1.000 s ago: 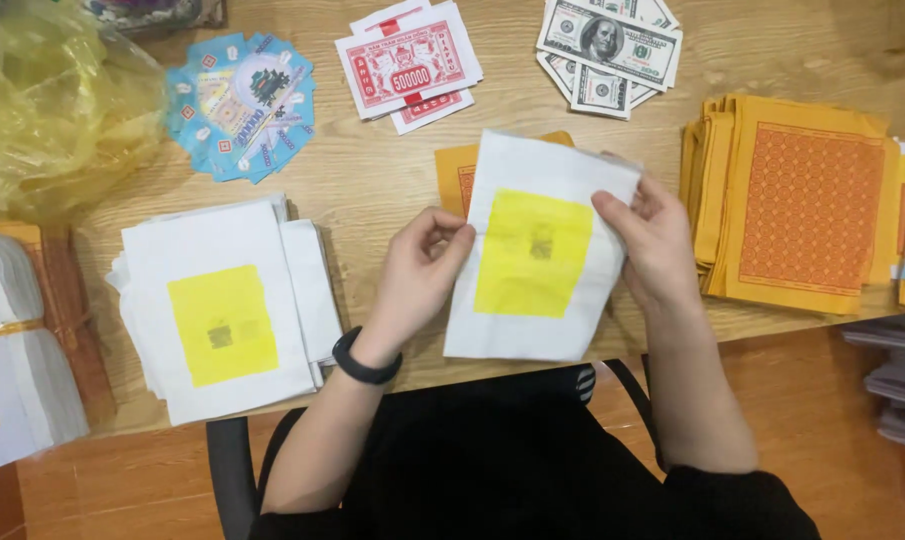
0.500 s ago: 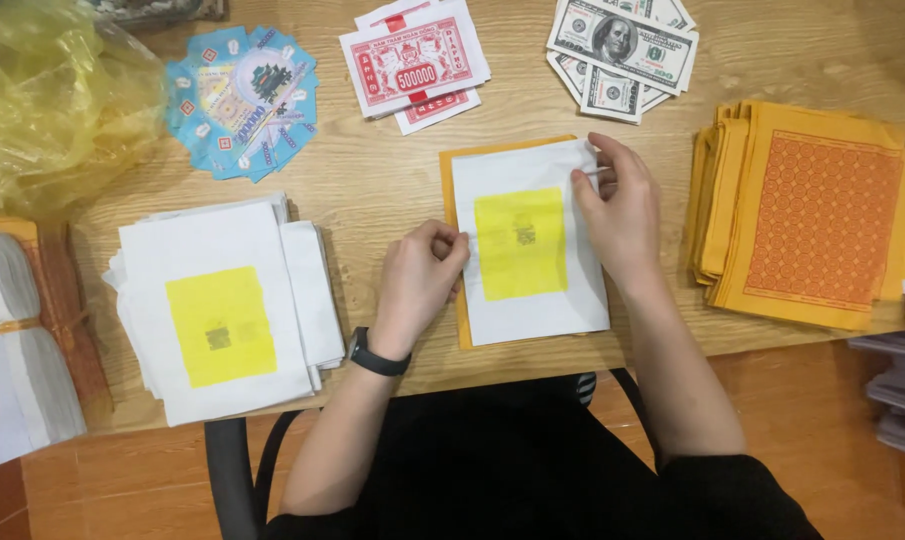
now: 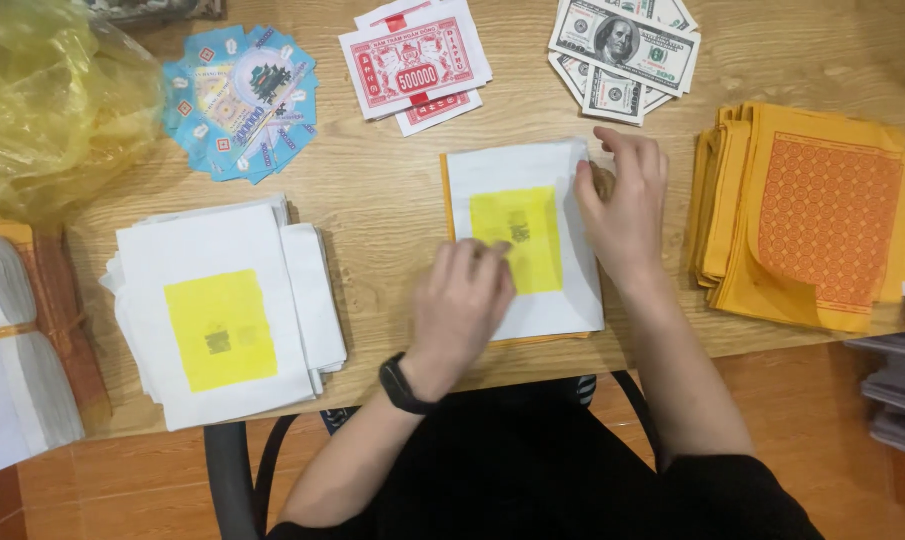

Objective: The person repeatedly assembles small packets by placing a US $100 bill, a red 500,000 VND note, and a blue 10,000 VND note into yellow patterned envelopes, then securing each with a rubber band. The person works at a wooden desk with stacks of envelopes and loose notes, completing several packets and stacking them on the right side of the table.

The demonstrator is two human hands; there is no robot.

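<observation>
A white sheet with a yellow square [image 3: 524, 240] lies flat on an orange sheet [image 3: 444, 190] near the front middle of a wooden table [image 3: 392, 200]. The left hand [image 3: 460, 300] presses flat on its lower left part; the right hand [image 3: 624, 200] rests open-fingered on its right edge. Neither grips anything. A stack of similar white sheets [image 3: 222, 310] lies to the left, a pile of orange papers [image 3: 812, 215] to the right, and printed notes [image 3: 622, 50] behind.

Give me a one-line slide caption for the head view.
Both hands, left and right, press a white sheet flat on the wooden table.
</observation>
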